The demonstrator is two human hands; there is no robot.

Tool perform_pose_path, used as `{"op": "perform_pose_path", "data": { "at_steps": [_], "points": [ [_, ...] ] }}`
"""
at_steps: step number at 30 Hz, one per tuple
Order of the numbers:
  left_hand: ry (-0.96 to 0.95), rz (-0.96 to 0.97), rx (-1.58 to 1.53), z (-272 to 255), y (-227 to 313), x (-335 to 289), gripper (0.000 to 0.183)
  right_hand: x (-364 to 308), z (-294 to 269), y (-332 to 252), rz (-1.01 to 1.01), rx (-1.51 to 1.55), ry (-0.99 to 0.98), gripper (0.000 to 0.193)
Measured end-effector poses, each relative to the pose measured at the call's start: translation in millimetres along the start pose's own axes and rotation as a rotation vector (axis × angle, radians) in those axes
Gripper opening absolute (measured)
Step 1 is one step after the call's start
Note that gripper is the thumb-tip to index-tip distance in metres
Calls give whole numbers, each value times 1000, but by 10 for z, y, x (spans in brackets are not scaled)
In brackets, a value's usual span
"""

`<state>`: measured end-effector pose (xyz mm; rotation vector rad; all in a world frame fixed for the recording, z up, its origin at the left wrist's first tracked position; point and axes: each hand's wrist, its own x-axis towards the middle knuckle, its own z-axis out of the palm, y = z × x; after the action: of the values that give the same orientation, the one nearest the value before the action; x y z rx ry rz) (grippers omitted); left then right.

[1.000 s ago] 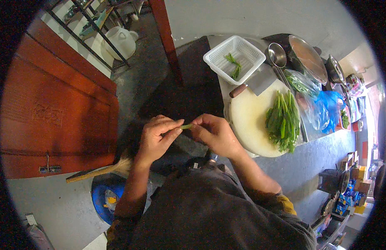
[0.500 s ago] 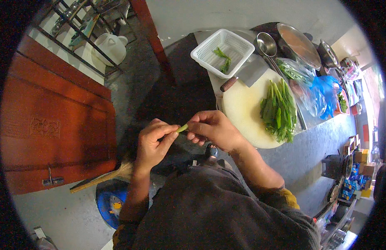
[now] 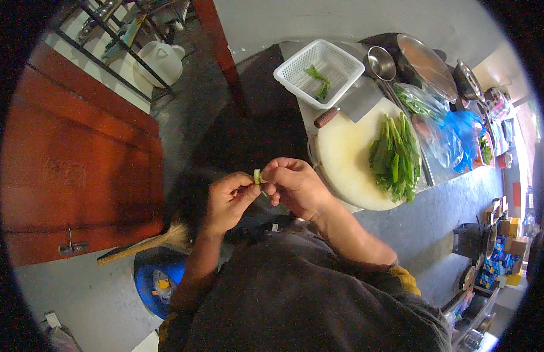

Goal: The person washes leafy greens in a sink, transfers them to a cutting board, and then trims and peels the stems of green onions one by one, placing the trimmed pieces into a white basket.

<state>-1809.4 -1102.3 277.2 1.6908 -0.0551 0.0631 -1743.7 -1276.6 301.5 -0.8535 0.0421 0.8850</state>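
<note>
Between the fingertips of both hands is a short pale-green piece of vegetable stem (image 3: 257, 176), held upright over the dark floor. My left hand (image 3: 230, 198) pinches its lower part. My right hand (image 3: 294, 186) has thumb and fingers closed on its right side. To the right lies a round white cutting board (image 3: 342, 155) bearing a bunch of leafy greens (image 3: 395, 158). A cleaver (image 3: 361, 101) with a brown wrapped handle rests at the board's far edge. Behind it stands a white plastic basket (image 3: 289, 80) with a few green sprigs (image 3: 320, 82) inside.
A metal ladle (image 3: 381, 63), a large lidded pan (image 3: 427, 67) and plastic bags (image 3: 463, 135) crowd the counter's far right. On the left are a reddish wooden door (image 3: 90, 164), a broom (image 3: 149, 242) and a blue bin (image 3: 144, 281) on the floor.
The stem piece has turned from slanting lengthwise between my hands to standing upright. My left hand has shifted right, closer to my right hand.
</note>
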Motion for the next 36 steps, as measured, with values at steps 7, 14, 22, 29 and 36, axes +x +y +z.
{"op": "perform_pose_path", "data": {
  "at_steps": [7,14,22,29,36],
  "points": [
    [255,-175,-777,123,-158,-23,8,45,17,218,-191,-280,90,5],
    [478,-152,-975,-71,-193,34,14,57,-54,391,-541,-160,28,5],
    [190,-79,-632,-194,-62,-87,20,-27,-119,136,-185,195,-174,14],
    [90,36,97,-108,173,-129,15,-134,116,-127,-174,-439,-61,13],
    [115,66,212,-44,92,-149,16,-156,74,-140,-397,-856,12,17]
  ]
}}
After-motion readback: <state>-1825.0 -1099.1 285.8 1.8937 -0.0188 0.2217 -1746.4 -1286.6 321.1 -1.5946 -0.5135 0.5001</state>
